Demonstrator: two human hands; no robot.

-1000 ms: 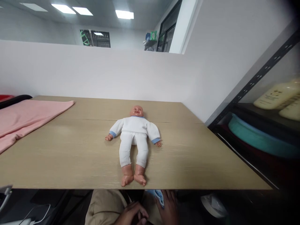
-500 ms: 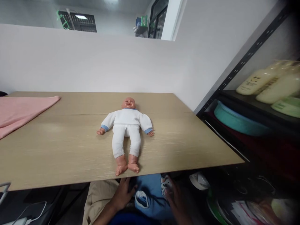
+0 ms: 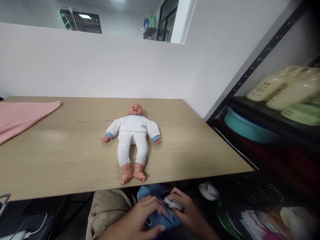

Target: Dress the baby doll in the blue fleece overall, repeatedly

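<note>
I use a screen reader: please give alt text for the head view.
The left hand and right hand clutch a blue cloth below the near edge of the wooden table. On it lies a baby doll in white, face up.

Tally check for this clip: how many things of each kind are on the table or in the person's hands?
Dolls: 1, the doll lying face up on the table.
Pink cloths: 1, the pink cloth at the table's left end.
Blue garments: 1, the blue garment held below the table's near edge by the left hand and right hand.
Total: 3.
</note>
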